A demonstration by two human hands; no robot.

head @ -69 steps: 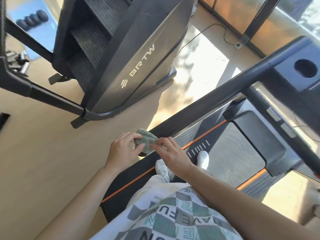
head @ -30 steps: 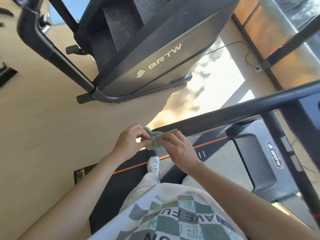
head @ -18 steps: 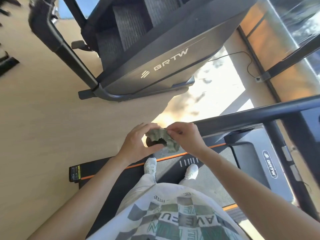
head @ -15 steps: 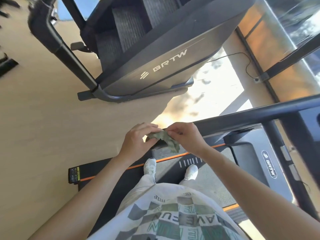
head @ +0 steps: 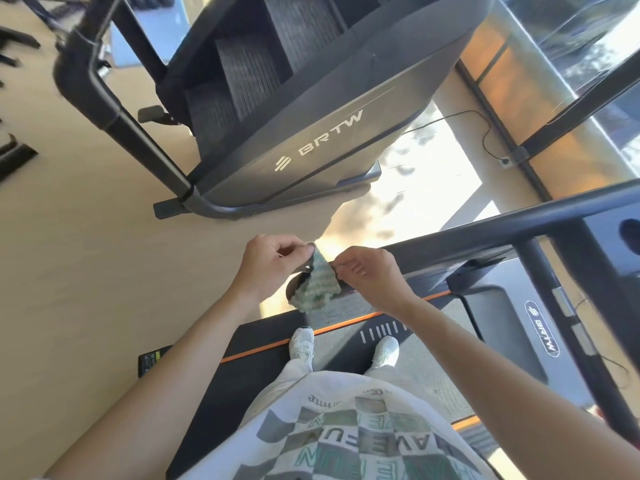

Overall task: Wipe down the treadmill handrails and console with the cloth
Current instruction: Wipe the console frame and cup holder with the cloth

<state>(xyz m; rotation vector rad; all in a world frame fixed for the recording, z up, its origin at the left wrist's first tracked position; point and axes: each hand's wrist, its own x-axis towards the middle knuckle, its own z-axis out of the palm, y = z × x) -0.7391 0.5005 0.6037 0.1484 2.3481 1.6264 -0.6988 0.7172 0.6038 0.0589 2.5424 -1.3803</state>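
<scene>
L hand [head: 268,266] + R hand [head: 369,275] each pinching green cloth [head: 317,287], spread betw them, at handrail [head: 485,230] end

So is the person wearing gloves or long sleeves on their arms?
No gloves: the left hand and right hand are bare, with no rings or watch showing. The left forearm and right forearm are bare too, with no sleeves in view. Lower down is a white T-shirt printed with grey-green checks and letters.
</scene>
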